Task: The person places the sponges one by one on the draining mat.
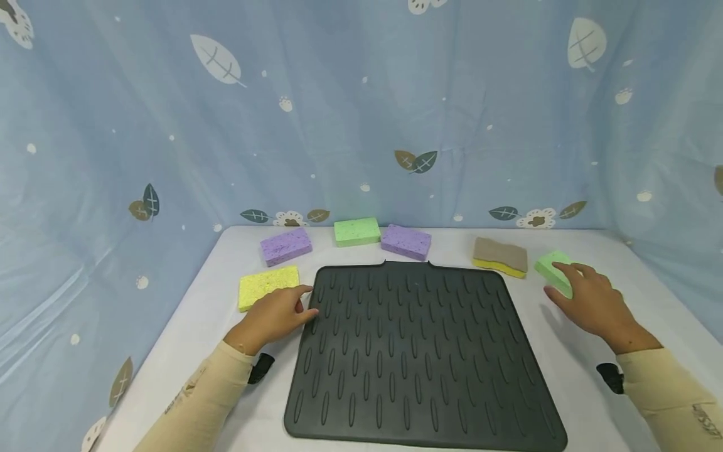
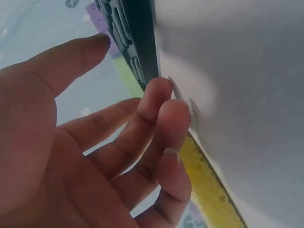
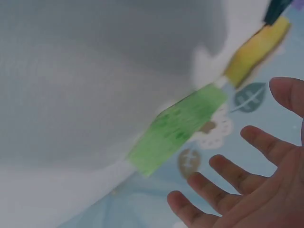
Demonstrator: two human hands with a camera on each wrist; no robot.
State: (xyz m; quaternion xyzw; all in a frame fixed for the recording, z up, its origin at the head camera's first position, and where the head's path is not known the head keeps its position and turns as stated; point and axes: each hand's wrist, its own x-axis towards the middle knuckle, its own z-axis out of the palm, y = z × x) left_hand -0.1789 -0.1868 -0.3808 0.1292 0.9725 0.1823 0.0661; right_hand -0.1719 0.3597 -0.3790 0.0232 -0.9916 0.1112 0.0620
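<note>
A dark grey ridged mat point(image 1: 407, 358) lies in the middle of the white table. At its left edge is my left hand point(image 1: 277, 317), thumb apart from the loosely bent fingers point(image 2: 173, 121), holding nothing. A yellow sponge point(image 1: 268, 284) lies just beyond that hand. On the right, my right hand point(image 1: 593, 304) hovers beside a green sponge point(image 1: 552, 267), partly covering it in the head view. The right wrist view shows its fingers point(image 3: 228, 171) spread, with a gap between them and the green sponge point(image 3: 178, 130).
Along the back lie a purple sponge point(image 1: 286, 246), another green sponge point(image 1: 357, 231) and a second purple sponge point(image 1: 406, 242). A brown-and-yellow sponge point(image 1: 500, 256) sits near the mat's far right corner. A blue patterned curtain point(image 1: 361, 113) hangs behind the table.
</note>
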